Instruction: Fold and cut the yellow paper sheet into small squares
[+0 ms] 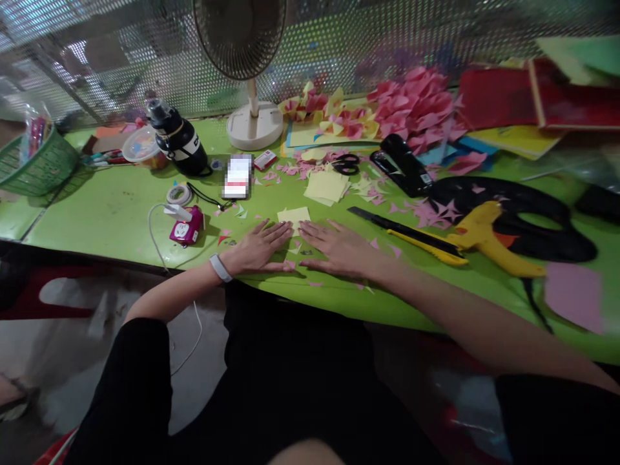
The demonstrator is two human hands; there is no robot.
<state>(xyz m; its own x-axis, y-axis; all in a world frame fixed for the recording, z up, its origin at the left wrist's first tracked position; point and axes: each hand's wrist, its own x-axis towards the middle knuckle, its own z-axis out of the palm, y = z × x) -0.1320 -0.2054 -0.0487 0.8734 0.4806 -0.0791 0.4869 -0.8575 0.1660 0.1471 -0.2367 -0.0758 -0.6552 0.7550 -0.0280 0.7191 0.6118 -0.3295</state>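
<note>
A small pale yellow paper (294,214) lies on the green table (113,187) in front of me. My left hand (259,248) rests flat with fingers stretched out, its fingertips on the paper's left part. From the other side my right hand (336,248) also lies flat, fingertips touching the paper's right part. Both palms face down and part of the paper is hidden under the fingers. Just beyond lies a stack of yellow paper squares (327,186). Pink paper scraps (316,284) are scattered around both hands.
Right of my hands lie a yellow utility knife (426,247), a yellow glue gun (484,236), a black stapler (402,165) and black scissors (345,164). Leftward are a magenta plug adapter (186,226), a phone (237,175) and a black bottle (179,139). A fan (254,126) stands behind.
</note>
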